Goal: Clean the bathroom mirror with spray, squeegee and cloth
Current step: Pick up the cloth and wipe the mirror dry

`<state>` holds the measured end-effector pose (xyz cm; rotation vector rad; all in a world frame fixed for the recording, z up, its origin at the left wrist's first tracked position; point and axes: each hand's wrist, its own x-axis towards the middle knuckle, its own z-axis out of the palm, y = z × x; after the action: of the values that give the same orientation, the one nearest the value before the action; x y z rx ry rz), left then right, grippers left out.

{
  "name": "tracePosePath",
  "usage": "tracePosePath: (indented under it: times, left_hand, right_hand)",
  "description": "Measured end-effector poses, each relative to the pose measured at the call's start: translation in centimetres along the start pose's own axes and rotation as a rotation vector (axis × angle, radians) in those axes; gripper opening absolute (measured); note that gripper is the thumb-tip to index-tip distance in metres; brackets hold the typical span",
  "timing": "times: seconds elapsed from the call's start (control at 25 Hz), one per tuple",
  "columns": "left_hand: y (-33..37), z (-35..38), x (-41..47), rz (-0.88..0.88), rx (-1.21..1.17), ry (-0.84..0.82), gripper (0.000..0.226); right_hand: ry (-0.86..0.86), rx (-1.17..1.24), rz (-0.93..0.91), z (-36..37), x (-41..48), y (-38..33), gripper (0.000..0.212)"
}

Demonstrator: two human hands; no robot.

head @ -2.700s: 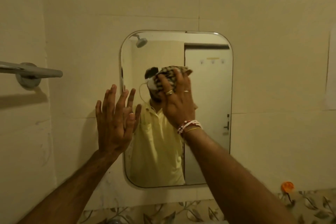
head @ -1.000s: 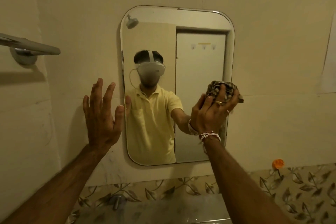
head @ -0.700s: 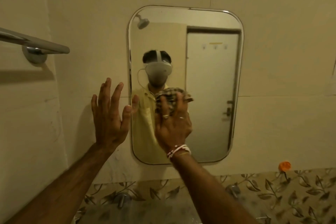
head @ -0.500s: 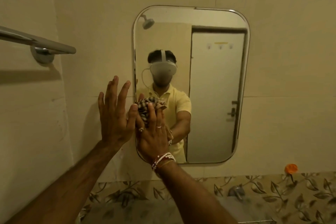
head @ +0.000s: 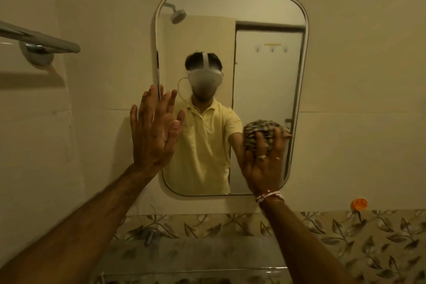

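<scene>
I have the right hand (head: 264, 163) at lower right of the frame, fingers (head: 260, 145) curled around the bunched cloth (head: 260, 130), pressing it to the mirror (head: 265, 71) near its right edge. The left hand (head: 153, 131) rests flat, fingers spread, across the mirror's left rim, probably touching. That palm could smudge wiped glass. The mirror faces me, long axis vertical.

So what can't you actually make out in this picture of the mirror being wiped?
- Glass under the cloth: covered by the right hand in the head view.
- Left hand: touching wall or mirror? Cannot tell.
- Spray and squeegee: not in view.
- Tap and basin: blurred, cut off at the bottom edge.
- Towel bar: cut off at the left edge.
</scene>
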<state>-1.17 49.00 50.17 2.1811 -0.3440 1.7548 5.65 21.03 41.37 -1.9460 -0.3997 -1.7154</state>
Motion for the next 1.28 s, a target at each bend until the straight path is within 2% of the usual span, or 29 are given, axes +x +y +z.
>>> tracePosePath:
  times: [0.12, 0.28, 0.36, 0.48, 0.64, 0.72, 0.84, 0.92, 1.08, 1.28]
  left_hand:
    - [0.8, 0.8, -0.3, -0.001, 0.005, -0.013, 0.065]
    - [1.8, 1.0, -0.1, 0.012, 0.021, -0.013, 0.064]
    - [2.0, 0.8, 0.1, 0.023, 0.017, -0.004, 0.064]
    - [1.8, 0.0, 0.2, 0.037, 0.02, 0.019, 0.065]
    - [0.9, -1.2, -0.2, 0.013, 0.005, 0.037, 0.065]
    - [0.6, -1.4, -0.7, 0.005, 0.015, 0.035, 0.065]
    - [0.6, -0.9, -1.5, -0.017, 0.012, 0.017, 0.065]
    - [1.3, -0.3, -2.1, -0.03, -0.003, 0.006, 0.065]
    - [3.1, 1.0, -2.9, -0.041, -0.045, -0.01, 0.065]
    - [5.4, 2.7, -4.3, -0.013, -0.073, -0.06, 0.063]
  right_hand:
    - [0.087, 0.025, 0.274, -1.7, 0.3, 3.1, 0.058]
    - [0.12, 0.124, 0.375, -1.3, -0.2, 1.8, 0.059]
    - [0.058, 0.096, 0.29, 0.0, -1.9, -0.7, 0.059]
    - [-0.121, 0.113, 0.047, 2.5, -5.3, -5.9, 0.06]
    - [-0.28, 0.129, -0.247, 5.5, -8.4, -12.8, 0.062]
    - [-0.336, 0.114, -0.345, 6.2, -9.1, -14.4, 0.056]
    - [-0.369, 0.079, -0.438, 6.0, -9.2, -13.5, 0.062]
    - [-0.356, 0.055, -0.434, 5.2, -9.4, -11.7, 0.066]
    - [-0.315, 0.007, -0.293, 3.3, -10.6, -7.6, 0.076]
    - [-0.241, -0.03, -0.086, 0.7, -10.7, -3.1, 0.068]
